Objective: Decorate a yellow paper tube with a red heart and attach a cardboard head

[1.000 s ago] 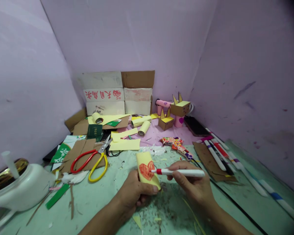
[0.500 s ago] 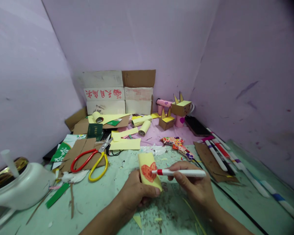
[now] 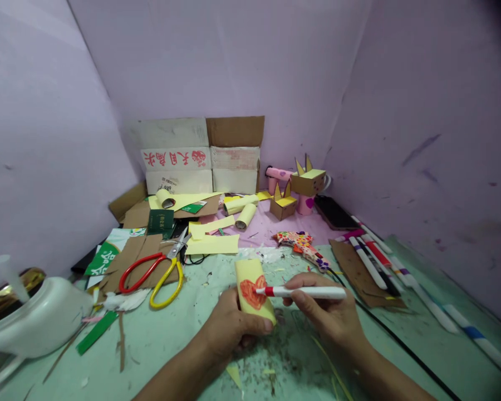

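My left hand is closed around a yellow paper-covered tube, somewhat flattened and tilted up toward me. On its face is a heart coloured in red-orange. A white marker with a red band is pinched in my right hand. Its tip touches the heart near the middle. My left thumb lies across the tube's lower end, and the fingers beneath are partly hidden.
Scissors with red and yellow handles lie on cardboard at left, near a white pot. A flower-patterned glue gun trails a black cord at right. Several markers, a phone and small cardboard animal figures stand or lie beyond.
The marker tip has moved slightly left across the heart, with my right hand following. My left hand keeps its hold on the tube, and the view has shifted a little.
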`<state>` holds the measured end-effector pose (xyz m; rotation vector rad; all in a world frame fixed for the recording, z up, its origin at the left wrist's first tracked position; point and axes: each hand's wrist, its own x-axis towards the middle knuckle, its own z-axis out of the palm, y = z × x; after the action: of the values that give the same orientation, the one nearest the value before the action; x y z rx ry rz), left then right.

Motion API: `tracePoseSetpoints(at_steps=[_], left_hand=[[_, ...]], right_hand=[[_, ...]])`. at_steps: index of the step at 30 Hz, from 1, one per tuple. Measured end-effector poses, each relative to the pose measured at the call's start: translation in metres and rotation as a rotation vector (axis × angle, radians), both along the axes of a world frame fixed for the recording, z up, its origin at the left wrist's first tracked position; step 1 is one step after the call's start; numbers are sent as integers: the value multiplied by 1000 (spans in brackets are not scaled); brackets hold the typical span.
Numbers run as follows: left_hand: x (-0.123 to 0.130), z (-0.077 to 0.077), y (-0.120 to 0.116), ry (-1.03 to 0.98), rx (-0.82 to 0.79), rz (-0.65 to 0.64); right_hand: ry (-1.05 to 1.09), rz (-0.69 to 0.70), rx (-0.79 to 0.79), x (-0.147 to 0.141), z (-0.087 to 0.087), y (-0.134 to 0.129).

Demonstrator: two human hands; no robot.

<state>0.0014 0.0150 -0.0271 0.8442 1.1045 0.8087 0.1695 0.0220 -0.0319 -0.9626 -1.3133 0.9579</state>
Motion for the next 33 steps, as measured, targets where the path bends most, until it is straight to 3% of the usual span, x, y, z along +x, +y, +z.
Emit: tracePoseSetpoints(at_steps=[16, 33], left_hand=[[-2, -1, 0, -5, -47, 31], [-5, -5, 0, -99, -4, -18]], right_hand=[[8, -17, 40, 12, -15, 12], [37, 39, -39, 5, -11, 6]])
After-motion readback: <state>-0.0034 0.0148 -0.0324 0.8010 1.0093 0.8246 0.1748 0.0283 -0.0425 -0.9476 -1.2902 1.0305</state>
